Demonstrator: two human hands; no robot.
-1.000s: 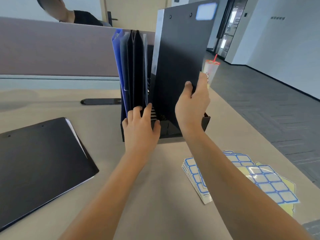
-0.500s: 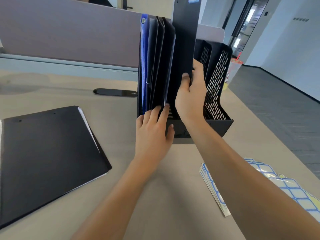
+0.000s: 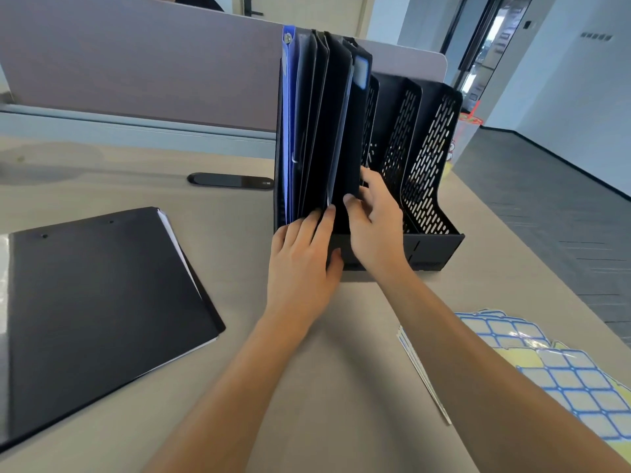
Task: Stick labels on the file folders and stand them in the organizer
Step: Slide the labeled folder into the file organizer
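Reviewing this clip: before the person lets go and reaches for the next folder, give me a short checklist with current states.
1. Labelled folder stands in the organizer, leftmost slot: ok.
2. Label near its top corner: ok.
3. Right hand has let go of the folder: not ok, fingers hold its edge.
4. Left hand steadies the standing folders: ok.
5. Next folder lies flat on the desk: ok; labelled: cannot tell.
6. Label sheets beside right arm: ok.

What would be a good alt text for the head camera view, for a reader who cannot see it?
Two hands stand a labelled black folder in the left compartment of a black mesh organizer, the right hand holding its edge and the left hand steadying the other folders. Another black folder lies flat left; label sheets lie right.
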